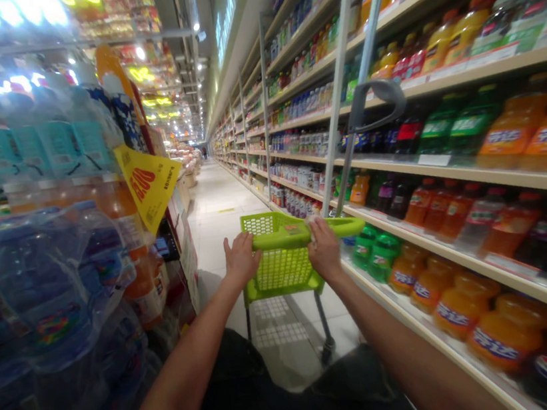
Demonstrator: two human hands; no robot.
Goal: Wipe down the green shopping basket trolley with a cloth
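Note:
A bright green shopping cart [282,271] with a mesh basket stands in front of me in the aisle. My left hand [241,258] is closed on the left end of its handle [283,239]. Farther right on the same handle, my right hand [324,245] is closed too. Something small and whitish shows by the right fingers, too blurred to name. The basket's floor is hidden from this angle.
Shelves of soda bottles [481,218] line the right side, close to the cart. On the left, shrink-wrapped bottle packs [46,282] are stacked beside a yellow price sign [150,184]. The tiled aisle floor [215,186] runs straight ahead.

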